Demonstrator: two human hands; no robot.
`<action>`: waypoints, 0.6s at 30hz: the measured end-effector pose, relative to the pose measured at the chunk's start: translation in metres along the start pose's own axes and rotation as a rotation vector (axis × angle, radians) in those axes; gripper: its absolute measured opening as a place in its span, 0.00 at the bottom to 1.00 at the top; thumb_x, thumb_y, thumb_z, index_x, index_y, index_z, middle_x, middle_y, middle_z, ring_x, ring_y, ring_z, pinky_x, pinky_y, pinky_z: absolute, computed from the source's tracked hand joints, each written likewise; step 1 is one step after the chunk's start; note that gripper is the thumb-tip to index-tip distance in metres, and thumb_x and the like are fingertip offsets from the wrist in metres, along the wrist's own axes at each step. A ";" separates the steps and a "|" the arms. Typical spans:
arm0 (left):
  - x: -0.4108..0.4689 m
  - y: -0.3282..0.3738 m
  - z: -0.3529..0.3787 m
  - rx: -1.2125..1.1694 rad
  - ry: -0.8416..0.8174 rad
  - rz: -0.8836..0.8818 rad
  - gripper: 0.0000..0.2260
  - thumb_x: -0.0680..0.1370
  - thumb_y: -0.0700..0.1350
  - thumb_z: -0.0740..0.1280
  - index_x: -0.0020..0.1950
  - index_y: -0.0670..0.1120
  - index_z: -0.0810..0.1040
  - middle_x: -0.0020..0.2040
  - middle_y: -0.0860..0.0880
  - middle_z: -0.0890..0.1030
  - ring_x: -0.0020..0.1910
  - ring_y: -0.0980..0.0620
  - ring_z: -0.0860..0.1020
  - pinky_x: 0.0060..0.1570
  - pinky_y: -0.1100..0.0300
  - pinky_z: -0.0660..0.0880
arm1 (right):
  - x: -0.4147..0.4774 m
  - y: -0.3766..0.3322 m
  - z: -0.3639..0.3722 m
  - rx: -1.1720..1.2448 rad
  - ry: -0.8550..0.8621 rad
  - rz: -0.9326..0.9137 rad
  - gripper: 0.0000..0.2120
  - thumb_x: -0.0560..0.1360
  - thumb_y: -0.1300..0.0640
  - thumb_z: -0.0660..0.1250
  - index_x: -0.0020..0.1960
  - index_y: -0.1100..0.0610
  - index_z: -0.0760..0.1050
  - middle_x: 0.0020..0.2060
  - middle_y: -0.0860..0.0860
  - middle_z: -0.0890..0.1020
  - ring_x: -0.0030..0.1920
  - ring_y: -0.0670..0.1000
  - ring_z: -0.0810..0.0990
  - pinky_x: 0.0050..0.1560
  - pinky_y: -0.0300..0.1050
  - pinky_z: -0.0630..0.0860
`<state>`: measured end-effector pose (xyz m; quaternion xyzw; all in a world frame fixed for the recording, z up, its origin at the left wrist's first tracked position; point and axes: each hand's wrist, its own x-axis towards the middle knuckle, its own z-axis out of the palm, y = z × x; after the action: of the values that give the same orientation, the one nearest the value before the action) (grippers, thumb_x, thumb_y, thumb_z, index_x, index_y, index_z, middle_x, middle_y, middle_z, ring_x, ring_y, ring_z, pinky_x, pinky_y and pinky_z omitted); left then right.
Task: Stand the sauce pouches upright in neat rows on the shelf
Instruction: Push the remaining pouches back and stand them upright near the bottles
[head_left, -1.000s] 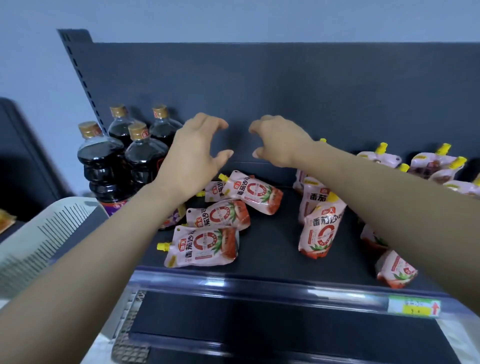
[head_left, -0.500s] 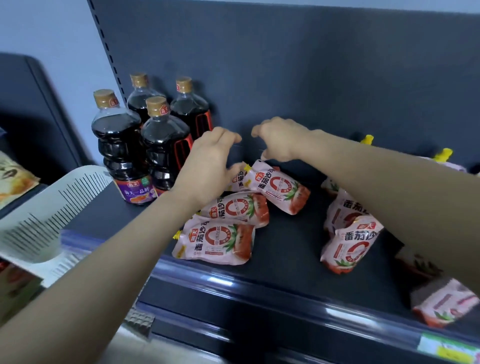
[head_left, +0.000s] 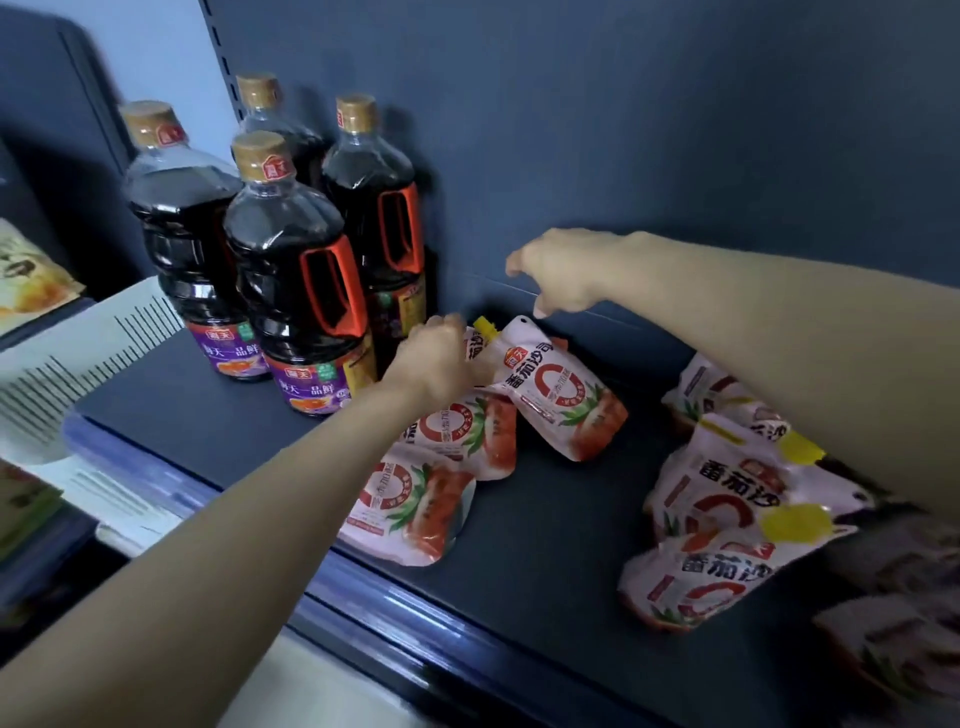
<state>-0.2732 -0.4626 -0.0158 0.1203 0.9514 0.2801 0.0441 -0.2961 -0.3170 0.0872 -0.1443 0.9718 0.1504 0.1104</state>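
Observation:
Several pink-and-red sauce pouches with yellow spouts lie flat on the dark shelf (head_left: 545, 519). A left pile holds three overlapping pouches (head_left: 558, 395), (head_left: 457, 431), (head_left: 410, 499), and a fourth pouch (head_left: 475, 343) is partly hidden behind them. My left hand (head_left: 436, 358) is down at the back of this pile, its fingers curled on the hidden pouch by its yellow spout. Just above the topmost pouch, my right hand (head_left: 561, 275) hovers with its fingers hanging down and holds nothing. A second pile of pouches (head_left: 727, 499) lies at the right, partly under my right arm.
Several dark soy sauce bottles (head_left: 291, 270) with gold caps stand upright at the shelf's back left, close to my left hand. A white slotted basket (head_left: 78, 353) sits left of the shelf. The shelf has a raised front rail (head_left: 415, 613) and a dark back panel (head_left: 623, 130).
The camera has moved closer and to the left. Both hands have dropped from mid-air towards the left pile, and my left hand now reaches the rear pouch.

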 end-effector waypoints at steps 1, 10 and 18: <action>0.005 0.000 0.004 -0.031 -0.031 -0.046 0.25 0.69 0.58 0.71 0.56 0.41 0.74 0.55 0.43 0.77 0.54 0.43 0.75 0.54 0.51 0.74 | 0.004 0.001 0.002 0.001 -0.006 -0.011 0.27 0.75 0.55 0.69 0.71 0.56 0.66 0.60 0.58 0.77 0.59 0.61 0.76 0.52 0.48 0.74; 0.016 0.008 0.023 -0.447 -0.060 -0.280 0.12 0.68 0.47 0.75 0.34 0.40 0.77 0.29 0.47 0.73 0.27 0.52 0.70 0.31 0.61 0.69 | 0.034 0.003 0.017 0.050 -0.040 -0.106 0.21 0.78 0.56 0.62 0.71 0.57 0.67 0.66 0.57 0.75 0.64 0.60 0.73 0.63 0.51 0.73; -0.014 0.006 0.011 -0.445 0.047 -0.290 0.15 0.67 0.47 0.75 0.32 0.37 0.75 0.28 0.45 0.69 0.27 0.49 0.65 0.28 0.59 0.64 | 0.067 -0.027 0.024 0.146 -0.063 -0.177 0.19 0.79 0.54 0.61 0.68 0.59 0.71 0.65 0.57 0.76 0.64 0.59 0.74 0.65 0.51 0.71</action>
<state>-0.2570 -0.4557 -0.0217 -0.0363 0.8745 0.4758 0.0871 -0.3455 -0.3507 0.0403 -0.2161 0.9597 0.0732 0.1637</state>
